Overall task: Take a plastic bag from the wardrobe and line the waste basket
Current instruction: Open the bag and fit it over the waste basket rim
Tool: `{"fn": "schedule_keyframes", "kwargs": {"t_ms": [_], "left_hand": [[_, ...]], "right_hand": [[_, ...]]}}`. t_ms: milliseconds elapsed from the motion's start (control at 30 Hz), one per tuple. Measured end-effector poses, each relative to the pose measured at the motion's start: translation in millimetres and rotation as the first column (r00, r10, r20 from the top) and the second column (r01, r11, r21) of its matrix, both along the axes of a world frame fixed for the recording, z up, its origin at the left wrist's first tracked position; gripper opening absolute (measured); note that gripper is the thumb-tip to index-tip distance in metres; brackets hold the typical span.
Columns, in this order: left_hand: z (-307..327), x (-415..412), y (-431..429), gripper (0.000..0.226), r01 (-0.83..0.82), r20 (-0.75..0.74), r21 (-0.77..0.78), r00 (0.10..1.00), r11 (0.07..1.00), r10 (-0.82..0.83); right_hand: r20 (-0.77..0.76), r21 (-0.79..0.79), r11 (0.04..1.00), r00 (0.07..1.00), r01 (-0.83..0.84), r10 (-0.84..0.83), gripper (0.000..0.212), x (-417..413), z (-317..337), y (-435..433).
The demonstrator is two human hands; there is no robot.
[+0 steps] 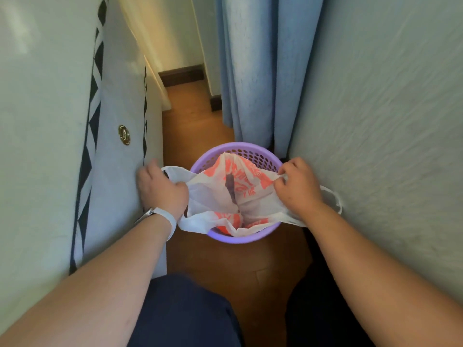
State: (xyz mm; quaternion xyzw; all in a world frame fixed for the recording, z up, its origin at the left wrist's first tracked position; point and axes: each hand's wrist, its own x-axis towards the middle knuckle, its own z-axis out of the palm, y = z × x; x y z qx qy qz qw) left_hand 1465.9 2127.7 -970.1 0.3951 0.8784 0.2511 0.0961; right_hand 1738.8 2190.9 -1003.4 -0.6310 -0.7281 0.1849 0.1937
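Head view, the only one:

- Waste basket (246, 237): lilac plastic, round, with a perforated wall. It stands on the floor between a white padded panel on the left and a wall on the right.
- Plastic bag (213, 194): thin and white with orange-red print. It is held open over the basket mouth, with its body sagging down inside the basket. The near edge drapes over the front rim; the far rim of the basket is bare.
- Left hand (162, 191): at the bag's left edge, back of the hand upward. The fingers (180, 188) are curled round the gathered plastic, and one handle loop (172, 171) pokes out beyond the knuckles.
- Right hand (299, 186): at the bag's right edge. The fingers (281, 180) are bent and pinching a fold of the plastic, drawing it toward the wall. The second handle loop (334, 199) hangs out past the wrist.
- Wristband (168, 219): white, on the left wrist.
- Padded panel (50, 121): white with a black diamond-pattern trim and a small round gold badge (124, 135). The left hand is close against it.
- Curtain (250, 71): pale blue, hanging in folds to the floor just behind the basket.
- Wall (388, 121): light and rough-textured.
- Floor (195, 121): brown wood.
- Trousers (185, 311): dark, at the bottom edge, nearer than the basket.
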Motion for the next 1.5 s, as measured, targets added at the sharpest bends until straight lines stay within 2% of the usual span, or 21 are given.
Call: {"fn": "schedule_keyframes", "kwargs": {"t_ms": [67,133,200,300,400,567,667,767,867,900,1000,1100,1333,1500], "left_hand": [[5,3,8,0.062,0.186,-0.199,0.022,0.964,0.982,-0.178],[5,5,19,0.047,0.401,-0.340,-0.045,0.855,0.915,-0.391],[2,8,31,0.031,0.558,-0.335,-0.131,0.753,0.819,-0.566],[-10,7,41,0.024,0.619,-0.301,-0.222,0.691,0.753,-0.657],[-24,3,42,0.027,0.579,-0.283,-0.282,0.712,0.765,-0.643],[-41,-3,31,0.038,0.512,-0.289,-0.363,0.732,0.778,-0.617],[-47,-8,25,0.041,0.476,-0.249,-0.426,0.756,0.770,-0.605],[-44,-6,27,0.029,0.475,-0.224,-0.321,0.803,0.820,-0.552],[-36,-2,29,0.010,0.427,-0.108,-0.150,0.889,0.892,-0.444],[-34,-2,30,0.008,0.406,-0.048,-0.105,0.910,0.908,-0.413],[-31,-1,30,0.022,0.377,0.095,0.035,0.921,0.926,-0.379],[-31,-4,37,0.023,0.378,0.005,0.077,0.925,0.923,-0.379],[-41,-13,79,0.021,0.249,-0.074,0.123,0.968,0.961,-0.242],[-47,-23,117,0.023,0.244,-0.095,0.139,0.968,0.960,-0.232]], "right_hand": [[-0.010,0.052,0.998,0.999,-0.040,0.041,0.015,-6,4,2],[0.030,0.061,0.993,0.995,-0.101,0.099,0.026,-14,4,6],[0.092,0.029,0.994,0.991,-0.103,0.100,0.026,-20,2,9],[0.160,0.036,0.998,0.986,-0.045,0.039,0.018,-21,-2,12],[0.206,0.013,1.000,0.978,-0.029,0.025,0.020,-16,-8,12],[0.313,-0.159,0.987,0.947,-0.023,0.072,0.042,-11,-12,11],[0.332,-0.199,0.979,0.938,-0.034,0.100,0.034,-9,-11,9],[0.326,-0.199,0.979,0.940,-0.034,0.098,0.024,-4,-11,7],[0.215,-0.072,0.997,0.975,-0.043,0.057,0.019,-2,-8,8],[0.163,-0.027,0.999,0.986,-0.033,0.037,0.017,-2,-7,10],[-0.016,0.006,0.997,0.997,0.078,-0.078,0.014,-2,-6,17],[-0.070,-0.014,0.984,0.982,0.176,-0.176,0.017,-3,-11,25],[-0.057,0.045,0.968,0.968,0.247,-0.245,0.024,-10,-13,66],[-0.093,-0.002,0.967,0.963,0.254,-0.253,0.023,-19,-15,102]]}}
